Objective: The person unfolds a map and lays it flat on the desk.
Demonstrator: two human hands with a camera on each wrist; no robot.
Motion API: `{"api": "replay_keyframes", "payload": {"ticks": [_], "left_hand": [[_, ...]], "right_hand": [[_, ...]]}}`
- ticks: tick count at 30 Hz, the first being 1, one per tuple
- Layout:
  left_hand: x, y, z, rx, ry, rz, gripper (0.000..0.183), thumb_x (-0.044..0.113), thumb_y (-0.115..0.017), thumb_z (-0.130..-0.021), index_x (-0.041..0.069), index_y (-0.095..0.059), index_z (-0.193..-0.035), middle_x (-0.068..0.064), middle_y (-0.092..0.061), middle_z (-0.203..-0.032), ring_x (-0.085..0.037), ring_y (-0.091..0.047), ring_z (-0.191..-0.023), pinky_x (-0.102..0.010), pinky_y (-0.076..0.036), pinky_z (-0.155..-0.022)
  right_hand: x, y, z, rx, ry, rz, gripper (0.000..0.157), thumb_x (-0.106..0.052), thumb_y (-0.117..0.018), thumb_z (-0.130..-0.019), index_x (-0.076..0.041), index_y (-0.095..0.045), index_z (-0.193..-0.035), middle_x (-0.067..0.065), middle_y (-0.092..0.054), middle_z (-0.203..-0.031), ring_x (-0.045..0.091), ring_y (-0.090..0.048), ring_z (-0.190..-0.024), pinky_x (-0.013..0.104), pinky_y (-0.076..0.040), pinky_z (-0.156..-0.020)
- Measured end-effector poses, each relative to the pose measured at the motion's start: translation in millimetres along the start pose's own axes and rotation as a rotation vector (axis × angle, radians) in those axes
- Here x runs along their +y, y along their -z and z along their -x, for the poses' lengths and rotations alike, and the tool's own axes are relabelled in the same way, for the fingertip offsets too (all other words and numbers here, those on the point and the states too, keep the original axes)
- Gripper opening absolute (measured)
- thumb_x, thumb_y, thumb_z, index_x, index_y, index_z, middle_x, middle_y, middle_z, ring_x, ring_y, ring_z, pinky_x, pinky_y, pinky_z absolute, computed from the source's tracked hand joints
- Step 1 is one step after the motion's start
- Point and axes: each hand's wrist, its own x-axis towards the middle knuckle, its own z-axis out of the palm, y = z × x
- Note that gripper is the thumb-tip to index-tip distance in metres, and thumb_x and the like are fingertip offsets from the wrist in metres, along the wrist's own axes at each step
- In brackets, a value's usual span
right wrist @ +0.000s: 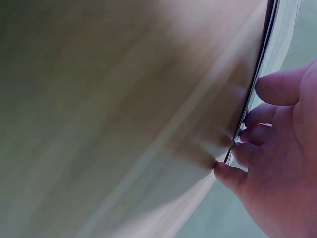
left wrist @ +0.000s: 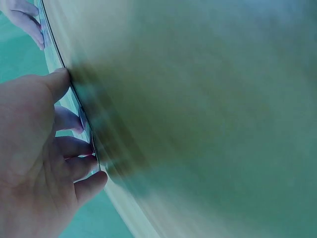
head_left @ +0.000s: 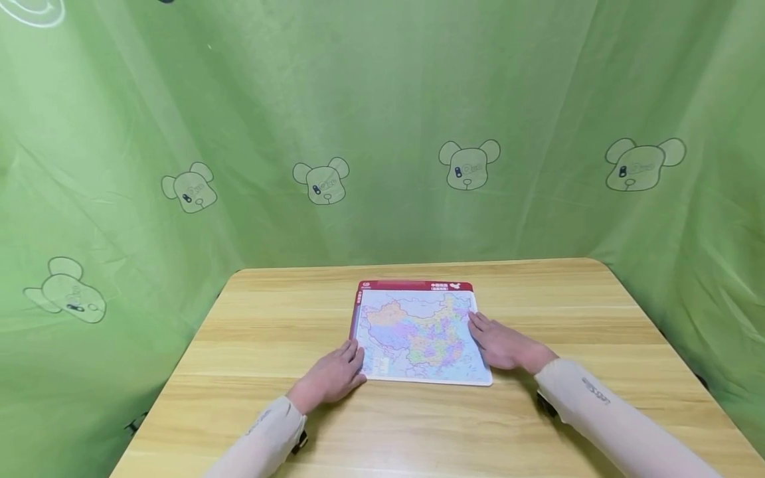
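A thin, flat map board with a red band along its far edge and a coloured map of China lies on the wooden table. My left hand touches its near left corner, fingers fairly straight over the left edge. At the right edge, my right hand rests with its fingers extended against the board. In the left wrist view, the left hand has thumb and fingertips along the board's dark thin edge. The right wrist view shows the right hand with its fingertips along the opposite edge.
The light wooden table extends on all sides of the board, with rounded far corners. Green curtains printed with bear heads stand behind the table and at both sides.
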Motion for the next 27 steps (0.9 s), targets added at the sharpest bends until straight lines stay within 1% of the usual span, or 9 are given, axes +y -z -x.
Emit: {"api": "replay_keyframes", "payload": {"ticks": [5,7,19,27], "left_hand": [[2.6,-0.9,1.4,0.004,-0.009,-0.01,0.061,0.042,-0.039,-0.1,-0.002,-0.037,-0.143,-0.023,-0.032,-0.147,-0.035,-0.029,-0.136,-0.04,-0.027,-0.111],[4.0,1.5,2.7,0.004,-0.012,-0.012,0.06,0.041,-0.04,-0.1,-0.002,-0.038,-0.143,-0.023,-0.033,-0.147,-0.035,-0.03,-0.136,-0.04,-0.028,-0.111],[6.6,2.8,6.3,0.004,-0.03,-0.02,0.059,0.04,-0.039,-0.101,-0.001,-0.037,-0.143,-0.023,-0.032,-0.147,-0.034,-0.03,-0.136,-0.04,-0.028,-0.111],[10.6,3.4,7.6,-0.012,-0.013,-0.018,0.059,0.042,-0.04,-0.1,0.002,-0.037,-0.144,-0.02,-0.032,-0.148,-0.033,-0.03,-0.137,-0.04,-0.029,-0.11]], "right_hand": [[3.2,-1.0,-3.0,0.005,-0.003,0.013,0.053,-0.016,-0.037,-0.099,0.015,-0.028,-0.141,0.03,-0.014,-0.151,0.045,-0.015,-0.138,0.056,-0.019,-0.11],[3.8,-0.7,-3.8,0.006,-0.005,0.019,0.052,-0.015,-0.037,-0.099,0.015,-0.028,-0.141,0.03,-0.014,-0.151,0.045,-0.015,-0.138,0.056,-0.019,-0.11],[5.4,1.5,-6.8,0.009,-0.002,0.018,0.051,-0.015,-0.036,-0.099,0.013,-0.028,-0.141,0.028,-0.016,-0.151,0.043,-0.016,-0.138,0.056,-0.02,-0.11],[8.4,1.5,-10.6,0.007,-0.013,0.001,0.052,-0.017,-0.036,-0.1,0.013,-0.028,-0.142,0.028,-0.017,-0.151,0.043,-0.016,-0.138,0.056,-0.02,-0.11]]}}
